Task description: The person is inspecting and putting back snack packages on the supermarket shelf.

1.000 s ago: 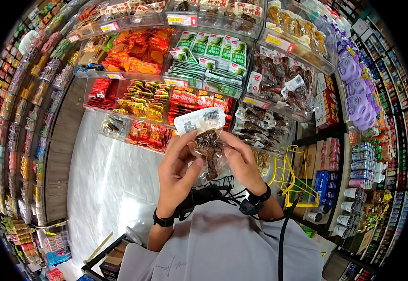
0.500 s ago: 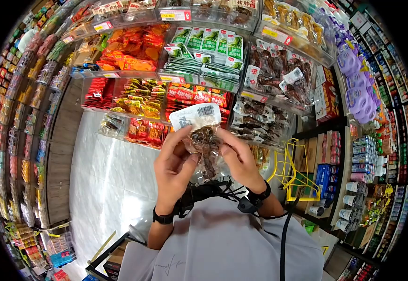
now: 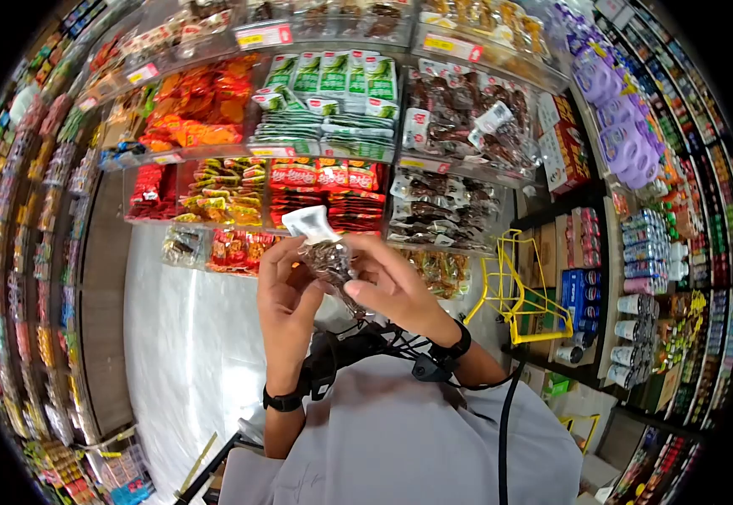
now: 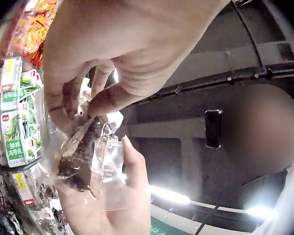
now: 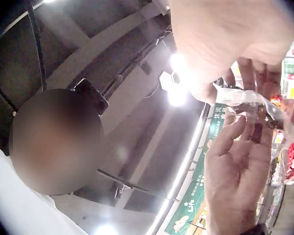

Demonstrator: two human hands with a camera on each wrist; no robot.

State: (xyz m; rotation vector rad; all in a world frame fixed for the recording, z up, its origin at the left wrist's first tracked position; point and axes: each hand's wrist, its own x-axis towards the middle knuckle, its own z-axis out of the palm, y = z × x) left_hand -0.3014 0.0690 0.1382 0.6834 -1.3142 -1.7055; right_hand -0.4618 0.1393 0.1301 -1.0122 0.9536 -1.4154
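Observation:
In the head view, a clear vacuum pack of dark brown meat (image 3: 329, 263) with a white top flap is held up before the chest, tilted. My left hand (image 3: 286, 284) grips its left side, thumb towards the lower part. On the right side, my right hand (image 3: 390, 282) holds it between thumb and fingers. The left wrist view shows the left hand (image 4: 112, 54) pinching the pack (image 4: 83, 156) from above, the right hand (image 4: 108, 213) behind it. In the right wrist view, the wrinkled plastic pack (image 5: 250, 100) lies between both hands, its far end partly hidden.
Acrylic bins ahead hold green-and-white packets (image 3: 333, 80), orange packets (image 3: 194, 101), red packets (image 3: 326, 177) and dark vacuum-packed meat (image 3: 459, 105). A yellow wire rack (image 3: 518, 290) stands at right, by shelves of cans (image 3: 581, 299). Snack shelves (image 3: 47, 252) line the left. A black cable (image 3: 505, 429) hangs over the shirt.
Both hands and the pack have shifted left in the head view. The pack has turned, its white flap now foreshortened, and the right hand has come further over its right side.

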